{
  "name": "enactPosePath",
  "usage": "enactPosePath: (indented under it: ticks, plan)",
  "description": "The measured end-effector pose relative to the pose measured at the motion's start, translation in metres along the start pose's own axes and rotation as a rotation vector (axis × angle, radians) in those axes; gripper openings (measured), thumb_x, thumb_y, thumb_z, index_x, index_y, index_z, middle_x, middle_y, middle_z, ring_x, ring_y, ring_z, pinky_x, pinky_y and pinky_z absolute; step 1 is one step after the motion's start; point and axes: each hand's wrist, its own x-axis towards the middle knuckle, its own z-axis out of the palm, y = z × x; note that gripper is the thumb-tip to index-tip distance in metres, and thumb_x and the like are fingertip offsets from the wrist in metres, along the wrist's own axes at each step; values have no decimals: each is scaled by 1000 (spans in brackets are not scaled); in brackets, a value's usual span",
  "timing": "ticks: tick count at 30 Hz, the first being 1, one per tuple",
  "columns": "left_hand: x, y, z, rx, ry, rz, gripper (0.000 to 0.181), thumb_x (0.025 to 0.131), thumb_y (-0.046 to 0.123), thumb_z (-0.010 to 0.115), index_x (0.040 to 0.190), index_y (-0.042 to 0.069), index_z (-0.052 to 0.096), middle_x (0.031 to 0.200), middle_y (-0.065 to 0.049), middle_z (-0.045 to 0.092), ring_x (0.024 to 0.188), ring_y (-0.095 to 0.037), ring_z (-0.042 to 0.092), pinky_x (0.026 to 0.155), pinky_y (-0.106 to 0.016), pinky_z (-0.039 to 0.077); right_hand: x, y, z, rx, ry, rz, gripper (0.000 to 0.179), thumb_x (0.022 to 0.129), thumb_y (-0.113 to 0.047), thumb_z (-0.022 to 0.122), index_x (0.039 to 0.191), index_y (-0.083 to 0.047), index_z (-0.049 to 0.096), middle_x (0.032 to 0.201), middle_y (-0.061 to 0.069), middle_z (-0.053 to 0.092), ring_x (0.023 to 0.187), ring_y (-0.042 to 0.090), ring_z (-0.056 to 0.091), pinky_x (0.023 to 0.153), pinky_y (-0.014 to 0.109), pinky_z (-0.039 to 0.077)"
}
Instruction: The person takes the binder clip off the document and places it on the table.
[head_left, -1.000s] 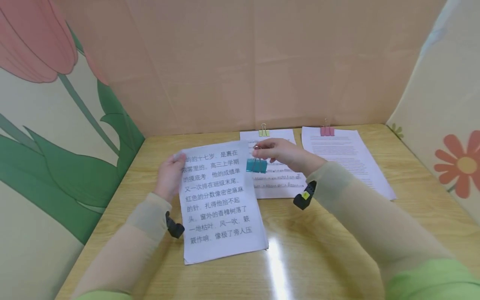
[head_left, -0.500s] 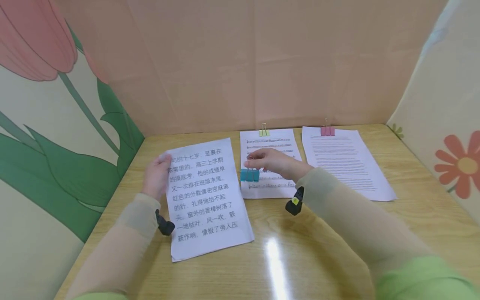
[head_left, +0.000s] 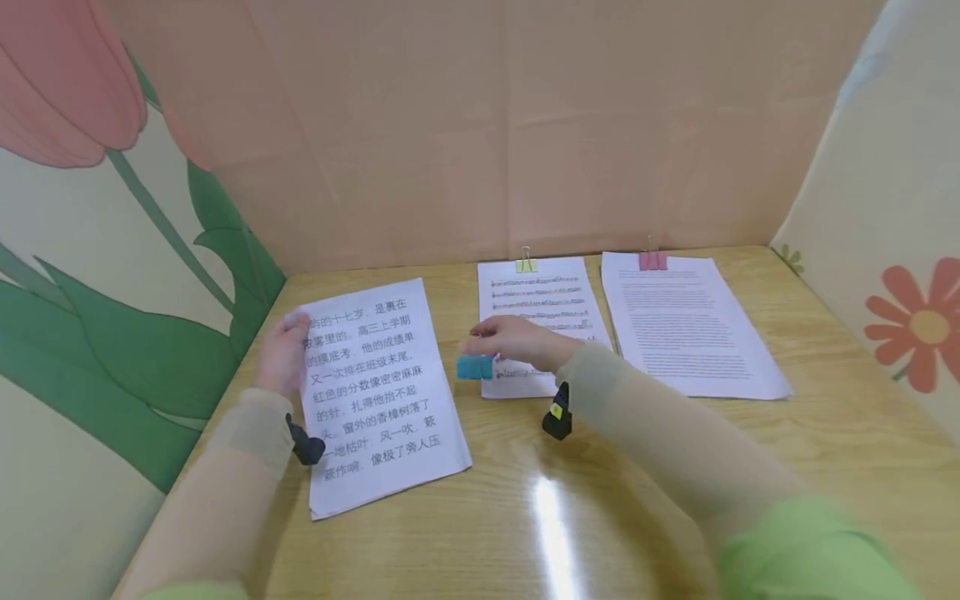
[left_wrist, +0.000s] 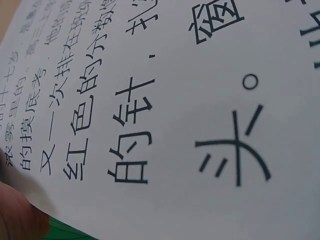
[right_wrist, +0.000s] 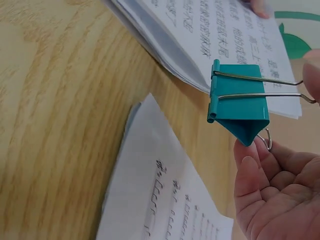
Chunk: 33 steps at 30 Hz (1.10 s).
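Note:
My left hand [head_left: 282, 354] grips the left edge of a stack of paper [head_left: 378, 392] printed with large Chinese characters, thumb on its front. In the left wrist view the printed sheet [left_wrist: 175, 200] fills most of the frame, with part of the hand at lower left. My right hand [head_left: 517, 340] holds a teal binder clip [head_left: 475, 367] by its wire handles, just right of the stack. In the right wrist view the binder clip [right_wrist: 242, 92] shows its two silver handles between the thumb and fingers. Its jaws have no paper between them.
Behind my right hand lies a stack of sheet music [head_left: 540, 292] with a yellow binder clip [head_left: 527, 266]. Right of it is a stack of text pages [head_left: 675, 333] with a pink binder clip [head_left: 653, 261]. All lie on a wooden table [head_left: 637, 517] below a pinkish back wall [head_left: 525, 125].
My left hand has moved left, carrying the Chinese-text stack with it. My right hand has come left and lower with the teal binder clip, away from the stack's top right corner.

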Motion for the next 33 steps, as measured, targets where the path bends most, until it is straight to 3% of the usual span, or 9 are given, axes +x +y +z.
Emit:
enactPosePath:
  ticks: [7, 16, 25, 33]
  plan:
    - [9, -4, -9, 32, 33, 12, 66, 95, 56, 44, 147, 16, 40, 133, -10, 49, 115, -21, 46, 105, -36, 32, 13, 1, 14, 12, -1, 23, 74, 87, -45, 67, 144, -5, 41, 144, 8, 46, 126, 26, 48, 102, 41, 42]
    - [20, -10, -17, 58, 48, -34, 66, 95, 57, 42, 148, 18, 37, 137, -8, 47, 109, -16, 47, 98, -31, 37, 28, 4, 26, -27, 38, 51, 73, 84, -44, 69, 141, -6, 44, 142, 8, 47, 125, 27, 48, 103, 44, 40]
    - [24, -10, -20, 40, 65, -34, 60, 98, 51, 44, 145, 14, 43, 111, -4, 52, 92, -11, 50, 87, -26, 38, 37, 4, 34, 28, 75, 164, 70, 82, -43, 73, 136, -6, 49, 120, 6, 60, 110, 23, 56, 101, 44, 41]
    - [29, -12, -20, 55, 82, -17, 56, 99, 46, 46, 141, 10, 48, 101, -1, 53, 83, -8, 52, 80, -23, 41, 39, 4, 35, 23, 86, 236, 59, 84, -43, 70, 128, -8, 54, 108, 5, 61, 103, 23, 55, 97, 46, 42]
